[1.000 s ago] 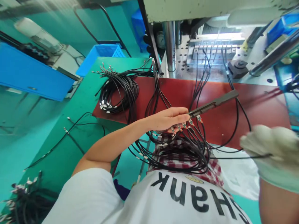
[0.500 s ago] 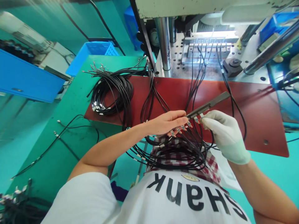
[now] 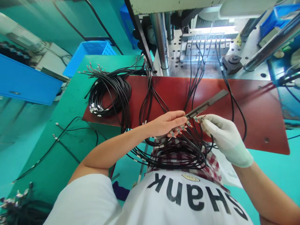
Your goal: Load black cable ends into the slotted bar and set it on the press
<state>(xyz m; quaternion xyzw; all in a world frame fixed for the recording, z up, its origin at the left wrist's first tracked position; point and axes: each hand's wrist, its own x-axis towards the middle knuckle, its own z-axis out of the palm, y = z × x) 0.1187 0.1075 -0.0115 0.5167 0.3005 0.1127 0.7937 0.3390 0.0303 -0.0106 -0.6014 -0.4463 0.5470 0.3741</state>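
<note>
My bare left hand (image 3: 170,122) is closed around a long dark metal bar (image 3: 208,103), which slants up to the right above the red board. Several small cable connectors (image 3: 183,127) sit in a row along the bar's near edge, beside my left fingers. My right hand (image 3: 221,129), in a white glove, pinches a cable end (image 3: 203,118) close to the bar's edge, just right of the connector row. The cable's tip is partly hidden by the gloved fingers. Black cables (image 3: 180,157) from the connectors hang in loops over my lap.
A coiled bundle of black cables (image 3: 110,93) lies at the left of the red board (image 3: 255,118). Behind stands a press with steel posts (image 3: 160,43) and a metal fixture (image 3: 203,51) holding cable ends. Loose cables rest on the green table (image 3: 67,140); a blue crate (image 3: 93,48) stands beyond.
My right hand has drawn slightly right and down, and the connector in its fingers has come away from the bar's edge. My left hand still holds the bar, nearly unmoved.
</note>
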